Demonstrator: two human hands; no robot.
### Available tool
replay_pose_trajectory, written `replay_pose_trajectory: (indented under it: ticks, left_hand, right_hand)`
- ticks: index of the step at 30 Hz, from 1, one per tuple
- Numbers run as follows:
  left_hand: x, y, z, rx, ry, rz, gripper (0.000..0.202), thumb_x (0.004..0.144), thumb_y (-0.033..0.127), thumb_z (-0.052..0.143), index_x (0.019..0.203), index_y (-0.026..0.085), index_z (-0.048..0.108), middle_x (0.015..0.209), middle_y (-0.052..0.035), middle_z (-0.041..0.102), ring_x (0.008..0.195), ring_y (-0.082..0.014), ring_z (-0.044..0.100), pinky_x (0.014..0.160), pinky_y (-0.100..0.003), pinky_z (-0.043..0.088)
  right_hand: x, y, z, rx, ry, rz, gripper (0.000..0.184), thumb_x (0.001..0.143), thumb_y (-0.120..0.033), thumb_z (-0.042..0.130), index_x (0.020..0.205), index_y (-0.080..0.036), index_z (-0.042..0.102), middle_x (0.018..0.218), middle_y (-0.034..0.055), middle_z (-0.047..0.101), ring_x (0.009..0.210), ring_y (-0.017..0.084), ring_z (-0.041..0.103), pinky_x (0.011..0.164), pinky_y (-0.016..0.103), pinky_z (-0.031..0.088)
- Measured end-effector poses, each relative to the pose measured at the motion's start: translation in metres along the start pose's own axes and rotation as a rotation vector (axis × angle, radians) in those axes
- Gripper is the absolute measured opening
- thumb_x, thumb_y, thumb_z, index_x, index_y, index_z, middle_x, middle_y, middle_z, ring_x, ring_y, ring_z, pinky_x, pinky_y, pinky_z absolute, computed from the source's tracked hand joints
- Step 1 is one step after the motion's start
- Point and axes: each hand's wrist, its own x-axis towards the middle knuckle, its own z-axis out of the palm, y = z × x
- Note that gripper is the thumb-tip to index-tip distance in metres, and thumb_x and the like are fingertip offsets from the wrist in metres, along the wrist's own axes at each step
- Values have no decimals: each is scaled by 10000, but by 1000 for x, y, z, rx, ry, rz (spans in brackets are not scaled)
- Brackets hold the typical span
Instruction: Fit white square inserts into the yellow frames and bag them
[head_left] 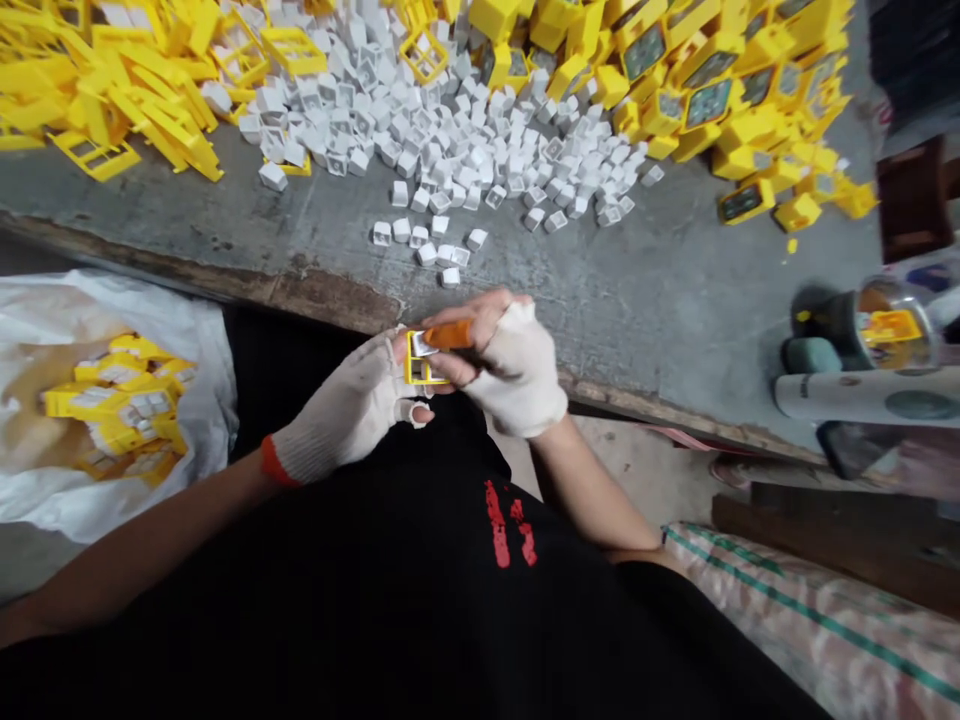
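Note:
In front of my body, just off the table's edge, my left hand (356,400) in a white knit glove with bare fingertips holds a small yellow plastic frame (409,360) with square openings. A white piece (424,345) shows in its upper opening. My right hand (517,360), gloved the same way, grips a small orange tool (448,335) whose tip lies against the frame by the white piece. The tool's working end is too small to make out. Fingers of both hands partly cover the frame. Several loose white caps (450,277) lie on the table beyond.
On the grey table (300,225) are heaps of yellow frames (142,90), white caps (480,130) and yellow housings (705,100). A white bag (210,400) at left contains assembled yellow pieces (139,405). A clear jar (896,325) and a white bottle (862,395) sit at right.

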Motion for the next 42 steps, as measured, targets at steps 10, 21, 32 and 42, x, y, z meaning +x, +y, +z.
replay_pose_trajectory:
  ticks: [10,21,32,42]
  left_hand:
    - [-2,0,-14,5,71,25,425,917,524,902,1195,235,764,1201,-130,823,909,-282,803,598,-299,554]
    - [-7,3,-13,-21,99,111,484,831,474,978,1184,228,758,1177,-96,822,917,-277,820,650,-305,577]
    - [-25,-11,1,20,32,239,481,715,465,1100,1044,245,828,1156,-51,829,991,-233,765,678,-290,643]
    - [-36,-24,-9,10,-74,253,435,825,467,1035,1074,220,777,1076,-50,831,859,-210,795,579,-243,588]
  right_hand:
    - [28,41,-8,-193,49,243,292,1089,-346,645,1285,-271,847,1311,128,846,1256,370,741,1103,604,548]
    - [35,40,-7,-227,34,204,254,1061,-483,699,1140,-265,802,1031,101,819,1065,346,721,1012,555,505]
    - [-16,-14,11,-303,160,-81,468,1144,-622,605,886,-263,757,790,26,660,833,247,603,859,433,398]
    - [-30,-31,7,-350,185,-177,499,1204,-510,527,857,-249,772,728,1,611,752,207,489,850,408,309]
